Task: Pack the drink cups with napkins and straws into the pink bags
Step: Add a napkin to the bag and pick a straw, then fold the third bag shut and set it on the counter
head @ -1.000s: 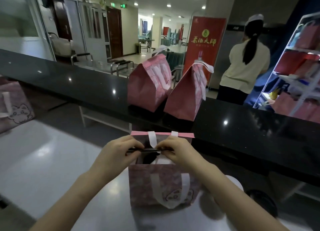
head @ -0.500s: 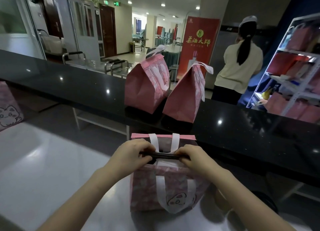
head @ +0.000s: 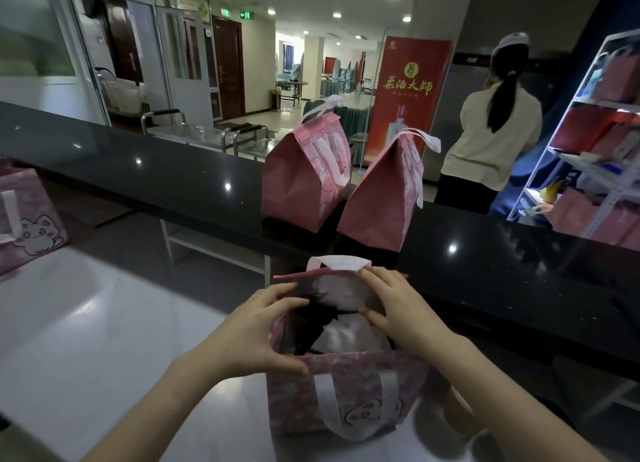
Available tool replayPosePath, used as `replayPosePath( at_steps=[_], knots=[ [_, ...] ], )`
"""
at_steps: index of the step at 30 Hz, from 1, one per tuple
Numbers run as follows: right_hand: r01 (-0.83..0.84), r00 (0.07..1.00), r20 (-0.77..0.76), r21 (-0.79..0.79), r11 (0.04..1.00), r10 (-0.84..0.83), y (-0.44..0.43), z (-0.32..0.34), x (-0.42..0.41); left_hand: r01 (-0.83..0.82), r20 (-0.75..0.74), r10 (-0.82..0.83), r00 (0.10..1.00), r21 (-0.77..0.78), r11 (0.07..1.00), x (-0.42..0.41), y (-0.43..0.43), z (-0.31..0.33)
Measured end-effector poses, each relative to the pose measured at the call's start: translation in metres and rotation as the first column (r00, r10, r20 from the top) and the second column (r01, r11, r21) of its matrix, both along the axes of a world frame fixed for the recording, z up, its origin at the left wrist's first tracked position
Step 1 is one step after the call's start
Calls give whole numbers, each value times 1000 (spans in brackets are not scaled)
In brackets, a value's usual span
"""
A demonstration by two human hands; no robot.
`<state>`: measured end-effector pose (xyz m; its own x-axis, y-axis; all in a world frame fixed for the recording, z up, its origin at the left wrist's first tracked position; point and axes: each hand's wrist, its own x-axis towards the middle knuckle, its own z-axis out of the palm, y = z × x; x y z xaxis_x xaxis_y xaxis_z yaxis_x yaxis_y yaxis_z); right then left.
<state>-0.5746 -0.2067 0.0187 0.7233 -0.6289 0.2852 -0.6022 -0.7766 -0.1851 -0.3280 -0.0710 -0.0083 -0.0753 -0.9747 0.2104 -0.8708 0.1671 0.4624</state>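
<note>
A pink bag [head: 346, 392] with a cat print and white handles stands on the white table [head: 86, 323] right in front of me. Its mouth is spread open, and something white [head: 349, 337] shows inside beside a dark shape that I cannot make out. My left hand [head: 252, 337] grips the left side of the mouth, thumb on the front rim. My right hand [head: 405, 312] holds the right side, fingers on the top of the back panel. No straw or napkin lies outside the bag in view.
Two closed pink bags [head: 304, 181] [head: 384, 198] stand on the black counter [head: 138, 171] behind. Another cat-print bag [head: 24, 219] sits at the far left. A person [head: 491, 129] stands with their back turned by a shelf [head: 595, 143] of red and pink bags.
Before, both hands pinched the bag's top together around a dark strip. Now the hands have moved apart to the sides and the mouth is open.
</note>
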Motion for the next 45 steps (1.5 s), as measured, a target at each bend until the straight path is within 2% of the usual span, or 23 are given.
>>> replayPosePath(
  at_steps=[5,10,14,18,21,24,28,30,32,34,38,41,43,45],
  knots=[
    [100,991,-70,-199,975,-116,-4,7,11,-56,-25,54,998,-126,990,0,-9,1],
    [234,959,-112,-214,948,-262,-19,6,16,-183,-68,174,982,-150,972,-10,-30,6],
    [245,967,-40,-113,963,-251,-24,3,15,-221,-37,218,975,-151,963,-12,-47,6],
    [260,961,99,-20,965,-257,-22,0,11,-223,137,247,959,-168,960,-7,-60,3],
    [212,971,88,98,972,-220,-17,-1,3,-231,192,255,948,-138,963,-1,-65,2],
    [194,973,95,144,970,-209,-14,-4,-5,-232,199,279,939,-231,945,1,-65,3],
    [232,949,173,189,954,-265,-15,-6,-16,-207,166,273,948,-333,920,2,-64,-2],
    [222,942,207,203,954,-264,-13,-8,-19,-164,89,197,976,-286,944,3,-63,-5],
    [188,937,247,239,953,-247,-10,-9,-19,-113,-52,105,993,-188,976,5,-61,-5],
    [150,942,250,286,947,-224,-7,-9,-21,-93,-87,79,993,-170,981,6,-60,-4],
    [75,970,183,404,912,-161,-6,-5,-33,-111,-60,103,993,-164,980,11,-55,-12],
    [64,998,-31,482,874,-56,-6,2,-43,-155,-90,146,985,-109,982,9,-51,-17],
    [73,986,-166,439,896,2,-4,2,-46,-182,-103,173,979,-83,980,7,-49,-18],
    [77,985,-175,347,935,-16,-1,-2,-46,-196,-114,186,976,-80,977,7,-47,-17]
  ],
)
